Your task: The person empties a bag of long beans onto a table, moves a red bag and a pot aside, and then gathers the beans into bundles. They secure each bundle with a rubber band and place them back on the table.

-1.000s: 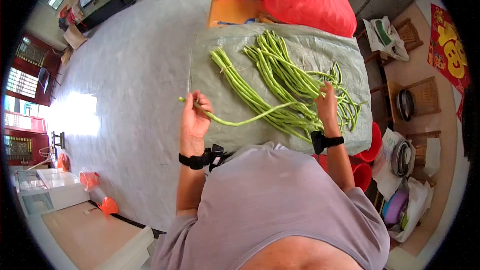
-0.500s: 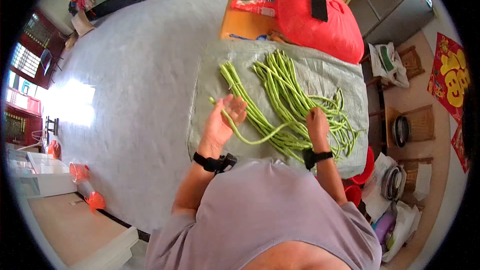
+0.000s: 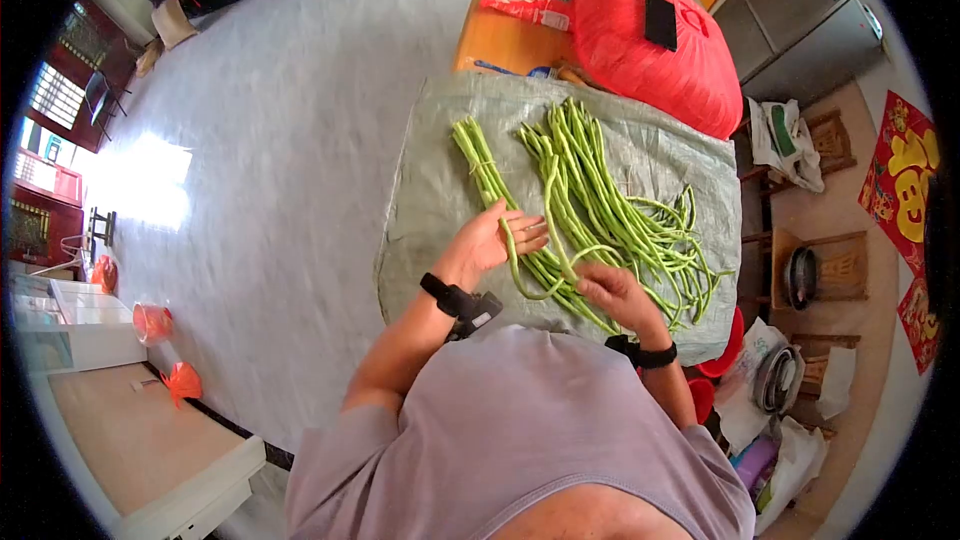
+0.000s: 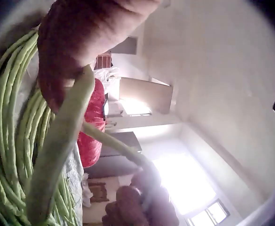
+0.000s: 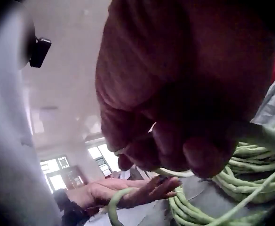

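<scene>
My left hand (image 3: 497,237) has its palm turned up and fingers extended, the thumb holding one long green bean (image 3: 514,266) against the hand. That bean loops down and across to my right hand (image 3: 618,298), whose curled fingers pinch it. Under and beside the hands lie a narrow tied bundle (image 3: 480,160) and a wider pile of long beans (image 3: 600,175). The left wrist view shows the bean (image 4: 57,141) close up beside the thumb. In the right wrist view, curled fingers (image 5: 198,155) stand in front of the open left hand (image 5: 123,190).
A grey-green sheet (image 3: 425,140) lies under the beans. Behind it are a red bag (image 3: 630,70) with a black phone (image 3: 661,21) on top and small packets on an orange table (image 3: 485,40). Chairs and red buckets (image 3: 722,350) stand at the right.
My left hand has moved right with the bean, over the tied bundle. My right hand has come down and left from the pile, and the bean between the hands now bends more sharply.
</scene>
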### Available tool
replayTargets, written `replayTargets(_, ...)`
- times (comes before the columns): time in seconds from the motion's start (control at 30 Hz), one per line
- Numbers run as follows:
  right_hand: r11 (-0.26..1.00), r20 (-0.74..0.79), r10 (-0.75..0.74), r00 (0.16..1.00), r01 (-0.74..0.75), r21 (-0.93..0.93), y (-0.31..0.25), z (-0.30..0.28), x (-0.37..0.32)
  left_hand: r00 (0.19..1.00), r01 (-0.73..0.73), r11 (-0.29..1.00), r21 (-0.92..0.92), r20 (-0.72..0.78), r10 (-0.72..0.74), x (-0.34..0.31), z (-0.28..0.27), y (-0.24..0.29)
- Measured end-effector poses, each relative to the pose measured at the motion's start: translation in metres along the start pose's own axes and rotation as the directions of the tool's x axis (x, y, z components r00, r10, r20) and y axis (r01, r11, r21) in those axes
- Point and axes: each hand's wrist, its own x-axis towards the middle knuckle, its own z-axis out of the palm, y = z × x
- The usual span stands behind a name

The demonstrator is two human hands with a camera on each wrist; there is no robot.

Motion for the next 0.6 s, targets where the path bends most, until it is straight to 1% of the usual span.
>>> replayTargets(0.03, 0.999, 0.052, -0.013, 0.999, 0.014, -0.029, -0.002, -0.002, -0.006, 1.000, 0.009, 1.000, -0.006, 0.003, -0.009, 0.004, -0.005, 0.000)
replayTargets(0.1, 0.996, 0.112, 0.062, 0.992, -0.053, -0.077, -0.008, -0.009, -0.018, 1.000, 0.030, 0.999, -0.012, 0.011, -0.030, 0.014, -0.019, 0.002)
replayTargets(0.13, 0.991, 0.140, 0.103, 0.985, -0.089, -0.102, -0.008, -0.012, -0.025, 0.998, 0.056, 0.997, 0.055, 0.008, -0.057, 0.020, -0.026, 0.002)
replayTargets(0.17, 0.992, 0.161, 0.094, 0.983, -0.078, -0.101, -0.005, -0.015, -0.029, 0.996, 0.083, 0.989, 0.122, 0.004, -0.084, 0.021, -0.026, 0.002)
replayTargets(0.2, 0.992, 0.149, 0.105, 0.983, -0.093, -0.083, -0.003, -0.016, -0.033, 0.994, 0.108, 0.976, 0.189, 0.000, -0.110, 0.023, -0.026, 0.002)
replayTargets(0.27, 0.991, 0.126, 0.127, 0.984, -0.123, -0.044, -0.003, -0.016, -0.042, 0.993, 0.088, 0.971, 0.223, -0.098, -0.067, 0.023, -0.019, -0.007)
replayTargets(0.3, 0.987, 0.131, 0.151, 0.980, -0.143, -0.072, -0.005, -0.017, -0.046, 0.988, 0.078, 0.967, 0.243, -0.145, -0.043, 0.023, -0.014, -0.009)
replayTargets(0.37, 0.975, 0.138, 0.198, 0.971, -0.180, -0.129, -0.009, -0.020, -0.052, 0.992, 0.063, 0.982, 0.178, -0.116, -0.043, 0.028, -0.018, -0.009)
replayTargets(0.4, 0.977, 0.129, 0.184, 0.974, -0.167, -0.135, -0.004, -0.020, -0.055, 0.994, 0.060, 0.988, 0.145, -0.103, -0.045, 0.029, -0.020, -0.010)
replayTargets(0.47, 0.979, 0.109, 0.154, 0.982, -0.137, -0.151, 0.008, -0.021, -0.057, 1.000, 0.016, 0.987, 0.161, 0.005, -0.017, 0.027, -0.019, -0.011)
replayTargets(0.5, 0.974, 0.113, 0.187, 0.976, -0.170, -0.151, 0.009, -0.022, -0.058, 0.998, -0.010, 0.986, 0.167, 0.061, 0.000, 0.025, -0.014, -0.011)
replayTargets(0.57, 0.961, 0.126, 0.252, 0.960, -0.232, -0.151, 0.007, -0.022, -0.060, 0.995, -0.065, 0.988, 0.140, 0.090, 0.053, 0.020, -0.007, -0.012)
replayTargets(0.6, 0.952, 0.127, 0.274, 0.953, -0.250, -0.179, 0.009, -0.022, -0.060, 0.991, -0.093, 0.988, 0.126, 0.103, 0.081, 0.018, -0.004, -0.013)
